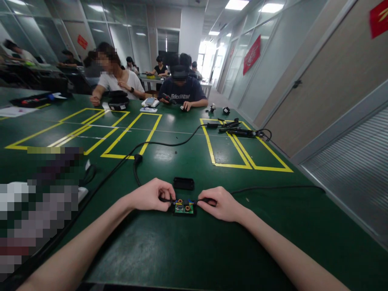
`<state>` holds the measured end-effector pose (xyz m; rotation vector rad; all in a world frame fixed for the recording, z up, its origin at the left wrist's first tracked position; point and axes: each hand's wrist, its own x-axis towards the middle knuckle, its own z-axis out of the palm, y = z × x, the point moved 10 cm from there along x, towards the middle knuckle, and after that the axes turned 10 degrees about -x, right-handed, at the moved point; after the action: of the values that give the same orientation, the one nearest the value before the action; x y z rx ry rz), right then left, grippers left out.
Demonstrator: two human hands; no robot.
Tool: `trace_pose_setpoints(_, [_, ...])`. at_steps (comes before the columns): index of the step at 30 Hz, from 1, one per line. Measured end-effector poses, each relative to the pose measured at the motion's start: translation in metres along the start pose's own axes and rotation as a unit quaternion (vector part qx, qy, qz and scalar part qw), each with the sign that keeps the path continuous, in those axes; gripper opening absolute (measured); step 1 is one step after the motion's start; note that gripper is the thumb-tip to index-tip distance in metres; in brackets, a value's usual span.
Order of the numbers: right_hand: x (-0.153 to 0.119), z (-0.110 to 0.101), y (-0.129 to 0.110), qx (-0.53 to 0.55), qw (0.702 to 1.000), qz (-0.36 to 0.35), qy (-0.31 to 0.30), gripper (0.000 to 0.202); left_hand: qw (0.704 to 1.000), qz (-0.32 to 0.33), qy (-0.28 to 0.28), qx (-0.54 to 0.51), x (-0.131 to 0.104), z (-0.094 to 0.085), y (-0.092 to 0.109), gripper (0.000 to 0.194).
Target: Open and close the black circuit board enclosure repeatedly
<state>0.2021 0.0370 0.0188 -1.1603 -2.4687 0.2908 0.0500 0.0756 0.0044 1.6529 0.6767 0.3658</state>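
Observation:
A green circuit board [184, 208] with copper-wound coils sits in a shallow black case on the green table. At its left end, my left hand [153, 195] is closed on a black cable [165, 199] that enters the case. Opposite it, my right hand [222, 204] pinches another black cable [204, 199] at the right end. Just beyond the board lies a black case cover [183, 183], its hollow side up. Small coloured wires show at both ends of the board, but their joints are too small to make out.
A long black cord [163, 144] crosses the green table [145, 250]. Yellow tape [233, 165] marks rectangles on it. Black tools and cables [239, 130] lie at the far right. Two people sit across the table; one handles small parts. A blurred-out area covers the left side.

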Motion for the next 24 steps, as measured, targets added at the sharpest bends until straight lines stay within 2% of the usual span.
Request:
trace_pose_setpoints(5, [0.001,-0.002,0.011,-0.003,1.0,0.02,0.02,0.022,0.999,0.021,0.033,0.029,0.004,-0.005,-0.001,0.012])
trace_pose_setpoints(10, [0.001,-0.004,0.009,0.019,0.999,0.003,0.032,0.02,0.985,0.08,0.084,0.126,0.005,-0.012,0.01,0.009])
trace_pose_setpoints(17, [0.001,-0.005,0.003,0.012,0.999,-0.021,0.045,0.017,0.981,0.089,0.076,0.154,0.004,-0.012,0.01,0.008])
trace_pose_setpoints(21, [0.002,-0.002,-0.004,0.005,0.999,-0.042,0.018,0.017,0.98,0.097,0.061,0.166,0.003,-0.012,0.012,0.009])
trace_pose_setpoints(24, [0.002,-0.003,-0.012,-0.039,0.998,-0.058,0.002,0.011,0.977,0.109,0.044,0.178,0.003,-0.009,0.014,0.014])
